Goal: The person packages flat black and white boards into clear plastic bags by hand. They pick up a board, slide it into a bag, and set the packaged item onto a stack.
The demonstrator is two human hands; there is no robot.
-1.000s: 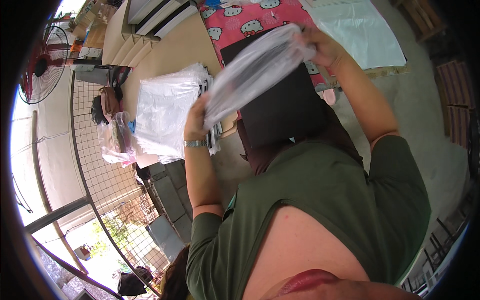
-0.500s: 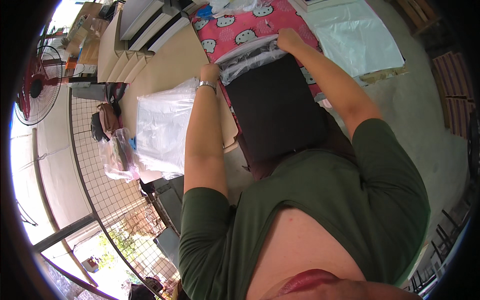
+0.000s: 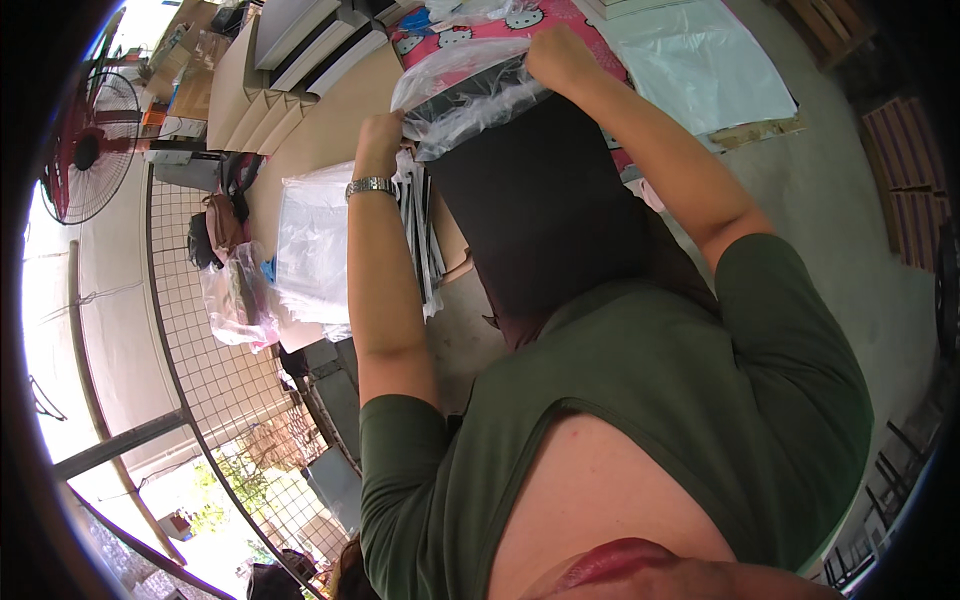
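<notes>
A clear plastic bag [image 3: 425,85] is stretched between my two hands at the far side of my lap. My left hand [image 3: 381,132], with a metal watch at its wrist, is closed on the bag's left edge. The fingers of my right hand [image 3: 556,60] are closed on its upper right edge. Something flat and dark shows through the plastic. Toward me from the bag lies a broad black surface [image 3: 525,190]; I cannot tell where it ends and my dark trousers begin. Beside my left forearm, several thin black-and-white edges [image 3: 418,225] show in a stack.
Plastic-wrapped white sheets [image 3: 312,235] lie left of my forearm. Thick books [image 3: 325,50] and folded brown board [image 3: 255,120] stand at the back left. A pink patterned cloth [image 3: 590,35] covers the table beyond. Pale plastic sheets [image 3: 700,70] lie at right. A red fan [image 3: 88,150] stands far left.
My left hand has moved left and slightly down, my right hand up and left, spreading the bag wider. The black surface's lower edge no longer stands out, and the stacked edges have come into view.
</notes>
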